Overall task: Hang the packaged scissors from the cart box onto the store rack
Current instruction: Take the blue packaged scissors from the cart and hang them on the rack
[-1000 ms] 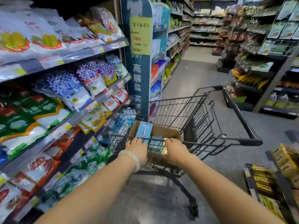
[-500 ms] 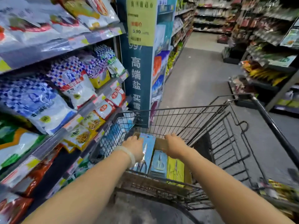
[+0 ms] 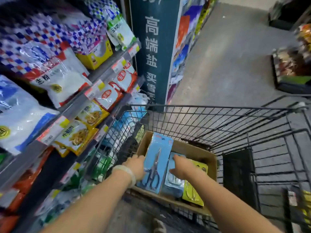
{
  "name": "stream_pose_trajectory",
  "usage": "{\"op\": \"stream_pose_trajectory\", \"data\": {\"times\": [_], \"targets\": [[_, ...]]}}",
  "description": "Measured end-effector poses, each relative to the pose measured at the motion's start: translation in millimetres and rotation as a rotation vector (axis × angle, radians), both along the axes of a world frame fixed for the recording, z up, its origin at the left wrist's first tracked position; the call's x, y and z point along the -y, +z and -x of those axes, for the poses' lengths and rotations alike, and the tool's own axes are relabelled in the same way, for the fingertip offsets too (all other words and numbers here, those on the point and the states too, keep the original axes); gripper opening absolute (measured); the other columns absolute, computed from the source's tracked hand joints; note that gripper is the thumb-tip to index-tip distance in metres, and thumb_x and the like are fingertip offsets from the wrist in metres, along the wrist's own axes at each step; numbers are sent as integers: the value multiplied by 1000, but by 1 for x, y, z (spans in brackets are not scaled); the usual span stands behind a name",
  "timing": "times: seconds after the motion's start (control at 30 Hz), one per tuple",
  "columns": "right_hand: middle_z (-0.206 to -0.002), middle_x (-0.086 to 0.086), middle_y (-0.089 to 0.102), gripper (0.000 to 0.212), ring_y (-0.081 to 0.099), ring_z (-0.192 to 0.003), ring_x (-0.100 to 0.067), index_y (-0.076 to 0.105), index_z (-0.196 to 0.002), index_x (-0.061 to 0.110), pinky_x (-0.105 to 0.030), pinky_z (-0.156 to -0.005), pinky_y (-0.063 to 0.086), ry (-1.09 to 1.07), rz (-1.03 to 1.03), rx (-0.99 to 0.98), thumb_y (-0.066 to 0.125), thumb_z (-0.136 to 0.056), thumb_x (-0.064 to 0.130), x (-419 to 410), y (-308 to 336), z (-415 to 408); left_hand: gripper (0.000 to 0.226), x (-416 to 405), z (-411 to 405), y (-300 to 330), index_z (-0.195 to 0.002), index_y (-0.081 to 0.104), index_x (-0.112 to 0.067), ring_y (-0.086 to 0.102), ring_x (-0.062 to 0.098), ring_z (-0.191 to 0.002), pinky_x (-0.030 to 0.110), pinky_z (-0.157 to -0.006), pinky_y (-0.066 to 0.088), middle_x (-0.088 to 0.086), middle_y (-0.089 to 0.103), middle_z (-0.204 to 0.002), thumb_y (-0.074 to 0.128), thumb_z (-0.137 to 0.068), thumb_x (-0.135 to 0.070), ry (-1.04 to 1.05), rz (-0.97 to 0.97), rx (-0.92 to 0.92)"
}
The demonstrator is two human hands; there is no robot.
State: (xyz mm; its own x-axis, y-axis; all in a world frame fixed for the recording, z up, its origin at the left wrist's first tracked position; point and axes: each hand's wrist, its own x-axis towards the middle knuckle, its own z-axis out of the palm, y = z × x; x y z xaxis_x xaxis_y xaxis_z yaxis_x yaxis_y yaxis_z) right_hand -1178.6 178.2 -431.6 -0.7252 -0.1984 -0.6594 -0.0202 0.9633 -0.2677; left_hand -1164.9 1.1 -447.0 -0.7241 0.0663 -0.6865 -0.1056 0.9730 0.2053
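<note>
A cardboard box sits in the near left corner of the wire cart. A tall blue scissors package stands up out of the box, leaning back. My left hand grips its left edge, with the fingers hidden behind the card. My right hand lies with straight fingers beside the package's right edge, over a lower blue scissors package. A yellow scissors package lies at the box's right. No rack with hooks is in view.
Shelves of bagged goods press close on the cart's left. A dark blue display pillar stands just past the cart's front. Grey aisle floor runs ahead, with low stock displays on the right.
The view has tilted down and closed in on the cart. My hands have left the cart's rim and gone into the box, and the tall blue package now stands higher in my left hand.
</note>
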Motion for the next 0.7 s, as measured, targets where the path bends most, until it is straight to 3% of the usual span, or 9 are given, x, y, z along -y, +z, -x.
{"op": "stream_pose_trajectory", "data": {"times": [0.13, 0.3, 0.5, 0.7], "targets": [[-144, -13, 43, 45, 43, -130, -30, 38, -138, 6, -34, -101, 38, -49, 36, 86, 47, -96, 20, 3, -33, 22, 49, -1, 19, -27, -135, 38, -13, 46, 32, -126, 41, -105, 40, 14, 45, -137, 52, -91, -30, 82, -47, 61], [-139, -18, 45, 44, 44, -128, -32, 42, -134, 4, -32, -98, 40, -135, 26, 206, 50, -95, 23, 10, -87, 32, 56, -1, 28, -81, -128, 41, -30, 55, 28, -115, 45, -99, 44, 3, 55, -126, 52, -75, -43, 179, -152, 172], [-132, -15, 53, 52, 53, -119, -32, 40, -130, 6, -32, -91, 44, -596, 175, 250, 62, -86, 25, 21, -154, 40, 51, -4, 59, -107, -134, 43, -18, 53, 25, -121, 28, -96, 43, 7, 54, -133, 60, -85, -16, 274, -301, 192], [-124, -17, 60, 47, 58, -112, -31, 49, -122, 2, -35, -90, 46, -925, 251, 250, 66, -83, 22, 30, -187, 45, 54, -8, 72, -126, -134, 43, -18, 56, 22, -113, 26, -90, 43, 3, 56, -129, 62, -84, -14, 354, -371, 233]]}}
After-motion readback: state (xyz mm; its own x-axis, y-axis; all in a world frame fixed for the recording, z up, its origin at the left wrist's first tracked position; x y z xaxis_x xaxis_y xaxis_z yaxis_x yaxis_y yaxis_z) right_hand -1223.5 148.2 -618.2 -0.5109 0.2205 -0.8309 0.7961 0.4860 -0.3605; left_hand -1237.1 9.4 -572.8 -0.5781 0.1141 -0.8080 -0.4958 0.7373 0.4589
